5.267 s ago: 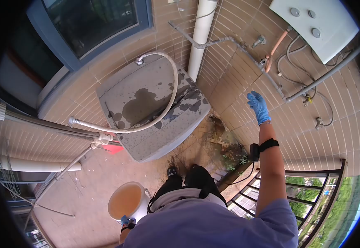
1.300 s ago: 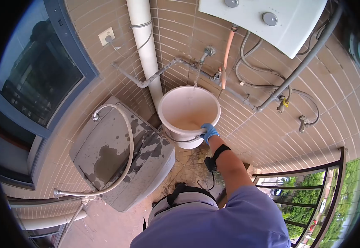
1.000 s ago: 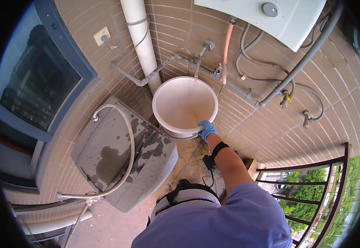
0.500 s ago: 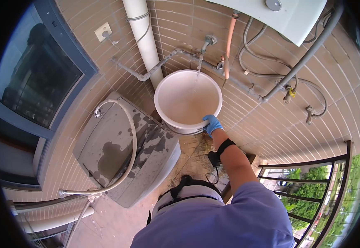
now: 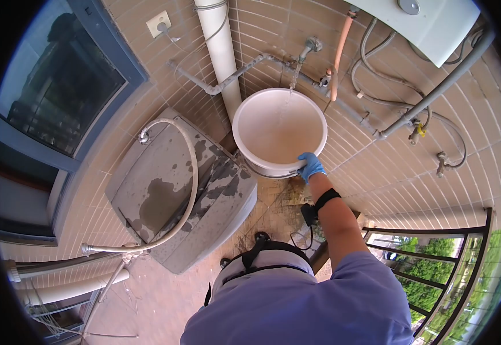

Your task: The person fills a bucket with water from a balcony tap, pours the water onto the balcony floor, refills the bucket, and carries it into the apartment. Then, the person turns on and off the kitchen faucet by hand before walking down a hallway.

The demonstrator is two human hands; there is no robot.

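Note:
My right hand [image 5: 311, 167], in a blue glove, is closed on the near right rim of a large white bucket [image 5: 240, 150]. The thumb side lies over the edge. Water runs from a wall tap [image 5: 306, 49] at the back and falls inside the bucket's far rim. Cloudy, brownish water [image 5: 288, 138] shows in the bottom. A thin handle hangs below the near rim. My left hand is outside the picture.
A grey, wet-stained washing machine [image 5: 175, 190] stands left of the bucket, with a pale hose [image 5: 194, 167] looped over it. Pipes [image 5: 219, 86] line the tiled wall. A white wall unit [image 5: 428, 26] hangs upper right. A railing [image 5: 428, 233] borders the lower right.
My view has shifted, so the bucket, tap and wall sit farther right and slightly higher. My right hand keeps its hold on the rim, and water still runs.

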